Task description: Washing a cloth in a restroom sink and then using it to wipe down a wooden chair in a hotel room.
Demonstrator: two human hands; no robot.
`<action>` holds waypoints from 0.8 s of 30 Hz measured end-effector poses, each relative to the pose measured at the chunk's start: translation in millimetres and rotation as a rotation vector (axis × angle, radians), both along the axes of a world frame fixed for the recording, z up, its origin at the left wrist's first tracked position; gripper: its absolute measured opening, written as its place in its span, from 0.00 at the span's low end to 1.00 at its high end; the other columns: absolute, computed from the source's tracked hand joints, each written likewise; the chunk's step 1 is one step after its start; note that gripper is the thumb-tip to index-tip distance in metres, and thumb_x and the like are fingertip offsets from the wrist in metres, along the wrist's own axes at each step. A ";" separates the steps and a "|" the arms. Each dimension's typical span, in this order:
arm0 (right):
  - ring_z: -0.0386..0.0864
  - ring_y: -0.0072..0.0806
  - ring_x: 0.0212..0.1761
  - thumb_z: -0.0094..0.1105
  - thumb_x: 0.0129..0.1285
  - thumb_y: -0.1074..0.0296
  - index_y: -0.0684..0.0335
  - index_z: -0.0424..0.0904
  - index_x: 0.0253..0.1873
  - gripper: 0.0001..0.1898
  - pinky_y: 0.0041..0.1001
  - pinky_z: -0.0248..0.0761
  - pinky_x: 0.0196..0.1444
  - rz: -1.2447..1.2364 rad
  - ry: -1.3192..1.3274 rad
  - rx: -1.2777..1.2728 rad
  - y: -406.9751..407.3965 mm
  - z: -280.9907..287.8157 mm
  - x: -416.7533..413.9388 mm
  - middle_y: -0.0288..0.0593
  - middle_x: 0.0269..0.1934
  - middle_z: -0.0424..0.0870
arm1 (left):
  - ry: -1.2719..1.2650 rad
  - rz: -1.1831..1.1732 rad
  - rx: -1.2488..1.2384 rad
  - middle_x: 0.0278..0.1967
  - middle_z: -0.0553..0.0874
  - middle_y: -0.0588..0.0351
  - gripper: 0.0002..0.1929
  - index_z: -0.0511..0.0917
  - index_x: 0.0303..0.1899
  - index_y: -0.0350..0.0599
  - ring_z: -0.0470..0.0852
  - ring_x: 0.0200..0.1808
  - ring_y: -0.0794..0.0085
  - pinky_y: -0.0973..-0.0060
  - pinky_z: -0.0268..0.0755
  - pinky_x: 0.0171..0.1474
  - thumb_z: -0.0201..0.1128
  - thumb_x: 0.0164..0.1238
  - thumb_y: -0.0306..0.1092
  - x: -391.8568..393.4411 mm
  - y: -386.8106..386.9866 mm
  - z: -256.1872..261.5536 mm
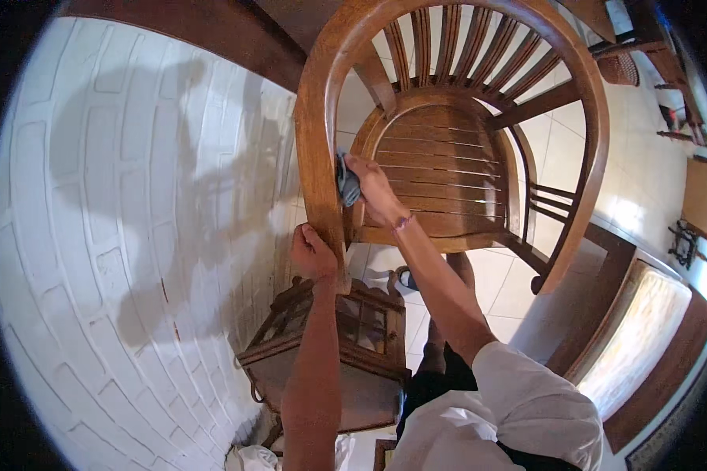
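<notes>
A wooden armchair [436,171] with a curved top rail, spindle back and slatted seat stands before me. My right hand [374,185] is closed on a bunched grey-blue cloth [348,183], which touches the inner edge of the chair's left armrest [318,171]. Lower on that armrest, by its outer edge near the front end, my left hand [314,252] has its fingers curled against the wood. Whether it grips the armrest or only rests there I cannot tell.
A white-painted brick wall [124,206] runs close along the left. Below the armrest stands a small wooden cabinet [353,377] with glass panes. Wooden furniture with a light cushion [636,329] is at the lower right, over a tiled floor [501,277].
</notes>
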State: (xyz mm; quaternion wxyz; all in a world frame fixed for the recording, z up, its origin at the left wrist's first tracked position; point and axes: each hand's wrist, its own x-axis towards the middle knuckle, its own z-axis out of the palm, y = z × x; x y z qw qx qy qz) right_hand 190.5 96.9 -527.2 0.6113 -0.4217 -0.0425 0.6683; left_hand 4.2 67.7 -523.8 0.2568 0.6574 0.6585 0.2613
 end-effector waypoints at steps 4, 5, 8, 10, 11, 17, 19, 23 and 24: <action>0.59 0.15 0.14 0.44 0.77 0.67 0.62 0.80 0.46 0.12 0.19 0.54 0.15 0.071 0.132 -0.078 42.3 -4.1 28.8 0.30 0.23 0.74 | -0.050 0.005 0.057 0.22 0.75 0.55 0.17 0.76 0.33 0.39 0.68 0.23 0.68 0.68 0.62 0.30 0.46 0.79 0.39 3.4 0.4 1.0; 0.57 0.15 0.14 0.44 0.77 0.67 0.61 0.79 0.46 0.11 0.19 0.53 0.15 0.012 0.203 -0.009 58.1 -5.6 35.9 0.30 0.22 0.73 | -0.046 0.004 0.059 0.22 0.75 0.55 0.17 0.76 0.33 0.39 0.68 0.23 0.68 0.68 0.62 0.30 0.46 0.79 0.39 1.2 -0.6 0.5; 0.57 0.14 0.12 0.45 0.77 0.65 0.59 0.75 0.44 0.09 0.17 0.51 0.14 -0.081 0.392 0.253 107.3 -13.1 83.4 0.28 0.20 0.71 | -0.031 -0.021 0.040 0.22 0.74 0.55 0.17 0.76 0.32 0.40 0.68 0.23 0.68 0.68 0.62 0.30 0.46 0.79 0.38 2.8 0.0 -1.8; 0.59 0.14 0.12 0.46 0.76 0.63 0.58 0.73 0.40 0.09 0.15 0.50 0.13 -0.111 0.520 0.432 110.7 -14.4 86.8 0.27 0.20 0.71 | -0.023 -0.025 0.024 0.21 0.74 0.55 0.17 0.75 0.31 0.40 0.67 0.23 0.68 0.68 0.62 0.30 0.46 0.79 0.38 0.5 -0.8 -2.0; 0.59 0.14 0.12 0.45 0.76 0.63 0.58 0.73 0.41 0.10 0.15 0.50 0.13 -0.124 0.489 0.392 105.2 -12.8 77.6 0.27 0.20 0.70 | -0.031 -0.017 0.025 0.21 0.74 0.55 0.17 0.75 0.31 0.40 0.67 0.23 0.68 0.67 0.62 0.30 0.46 0.79 0.38 -1.7 -0.7 -1.1; 0.56 0.13 0.13 0.44 0.77 0.62 0.59 0.73 0.52 0.11 0.17 0.48 0.12 -0.031 0.362 0.171 45.8 -22.1 40.2 0.25 0.20 0.69 | -0.099 0.004 0.003 0.21 0.74 0.54 0.17 0.75 0.31 0.39 0.67 0.22 0.67 0.67 0.62 0.30 0.47 0.79 0.38 9.2 0.2 -0.1; 0.57 0.12 0.13 0.44 0.76 0.62 0.60 0.74 0.56 0.12 0.16 0.49 0.13 0.094 0.304 0.263 18.3 -24.0 27.9 0.23 0.21 0.69 | -0.102 0.009 -0.019 0.21 0.74 0.54 0.17 0.74 0.31 0.39 0.68 0.22 0.66 0.67 0.62 0.30 0.47 0.79 0.38 4.9 -0.4 0.9; 0.66 0.13 0.24 0.48 0.75 0.65 0.63 0.77 0.57 0.13 0.16 0.61 0.26 0.303 -0.094 0.103 -9.8 -6.4 35.8 0.27 0.28 0.76 | -0.028 -0.008 0.013 0.21 0.75 0.53 0.17 0.74 0.31 0.39 0.68 0.22 0.64 0.66 0.62 0.30 0.46 0.79 0.39 -6.7 -1.7 -6.1; 0.72 0.15 0.31 0.49 0.74 0.67 0.64 0.79 0.56 0.13 0.17 0.66 0.33 0.365 -0.314 0.052 -12.0 -0.7 41.5 0.31 0.35 0.82 | -0.006 -0.014 0.022 0.21 0.75 0.53 0.17 0.74 0.31 0.39 0.68 0.22 0.64 0.66 0.62 0.30 0.46 0.79 0.39 -9.5 -1.5 -8.4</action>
